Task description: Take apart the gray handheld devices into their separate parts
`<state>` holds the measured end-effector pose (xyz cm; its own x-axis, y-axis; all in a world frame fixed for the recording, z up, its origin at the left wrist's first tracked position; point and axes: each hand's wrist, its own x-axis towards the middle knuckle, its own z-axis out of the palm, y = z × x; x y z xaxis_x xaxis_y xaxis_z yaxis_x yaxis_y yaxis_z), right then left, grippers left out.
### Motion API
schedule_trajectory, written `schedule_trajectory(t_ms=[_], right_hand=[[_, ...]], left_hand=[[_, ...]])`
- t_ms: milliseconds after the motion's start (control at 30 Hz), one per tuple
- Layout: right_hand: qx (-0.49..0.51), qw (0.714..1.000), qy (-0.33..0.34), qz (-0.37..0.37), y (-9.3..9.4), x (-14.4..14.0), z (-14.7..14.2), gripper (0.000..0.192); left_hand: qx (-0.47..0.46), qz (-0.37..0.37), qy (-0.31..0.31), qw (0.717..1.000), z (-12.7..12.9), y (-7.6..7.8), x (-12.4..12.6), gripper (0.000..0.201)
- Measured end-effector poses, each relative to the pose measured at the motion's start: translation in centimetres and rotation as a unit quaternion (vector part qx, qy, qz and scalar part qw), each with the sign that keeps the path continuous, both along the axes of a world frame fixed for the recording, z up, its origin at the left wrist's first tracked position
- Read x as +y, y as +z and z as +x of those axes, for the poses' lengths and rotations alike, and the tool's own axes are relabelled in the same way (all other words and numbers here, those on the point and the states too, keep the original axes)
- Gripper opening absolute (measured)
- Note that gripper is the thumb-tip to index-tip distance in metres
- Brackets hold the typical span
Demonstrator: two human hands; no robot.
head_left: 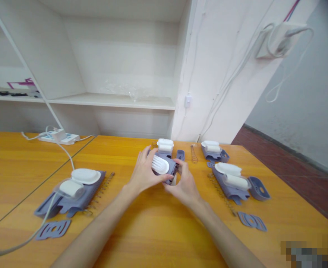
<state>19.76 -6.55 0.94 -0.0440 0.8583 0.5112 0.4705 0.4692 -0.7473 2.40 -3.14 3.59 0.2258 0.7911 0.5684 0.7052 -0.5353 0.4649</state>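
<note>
My left hand (142, 171) and my right hand (185, 184) grip a grey plastic housing (172, 166) above the middle of the table. A white ribbed oval piece (160, 165) sits on its upper face. The left fingers wrap its left side, with the thumb along the near edge. On the right end, my right thumb and fingers hold it, partly hiding that end. Just behind it are a white oval piece with a white roll (165, 145) on a grey part, and a small grey cup-like piece (180, 155).
Similar part sets lie around: a grey housing (90, 191) with a coil spring (104, 190) and flat grey plate (53, 229) at left; another housing (228, 188), spring (222, 193) and plate (252, 221) at right. A power strip (59, 137) and white cable are at left.
</note>
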Motion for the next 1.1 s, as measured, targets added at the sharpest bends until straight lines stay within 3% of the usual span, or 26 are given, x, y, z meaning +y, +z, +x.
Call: schedule_trajectory(t_ms=[67, 133, 233, 467, 733, 933, 1100], right_hand=[[-0.012, 1.0, -0.019, 0.01, 0.0, -0.1, -0.1, 0.071], [-0.012, 1.0, -0.028, 0.006, 0.0, -0.2, -0.3, 0.07], [-0.004, 0.999, -0.038, -0.008, 0.0, -0.3, -0.4, 0.069], [-0.003, 0.999, -0.046, -0.02, 0.5, -0.5, -0.2, 0.069], [-0.019, 0.995, -0.091, 0.026, 0.3, -0.3, -0.3, 0.067], [-0.053, 0.991, -0.1, 0.071, 0.2, -0.4, -0.1, 0.065], [-0.072, 0.984, -0.115, 0.113, 0.6, -0.4, -0.2, 0.066]], left_hand=[[-0.025, -0.027, 0.039, 0.999, 1.1, -0.2, 0.0, 0.089], [-0.03, -0.039, 0.059, 0.997, 1.9, -0.5, 0.2, 0.075], [-0.012, -0.025, 0.065, 0.998, 2.3, -0.6, 0.5, 0.06], [-0.008, -0.003, 0.062, 0.998, 2.0, -0.1, 0.8, 0.045], [-0.042, 0.017, 0.123, 0.991, 3.3, -0.1, 0.1, 0.053], [-0.091, 0.037, 0.118, 0.988, 3.3, 0.2, -0.1, 0.049], [-0.123, 0.112, 0.071, 0.983, 2.9, 0.3, -0.2, 0.05]])
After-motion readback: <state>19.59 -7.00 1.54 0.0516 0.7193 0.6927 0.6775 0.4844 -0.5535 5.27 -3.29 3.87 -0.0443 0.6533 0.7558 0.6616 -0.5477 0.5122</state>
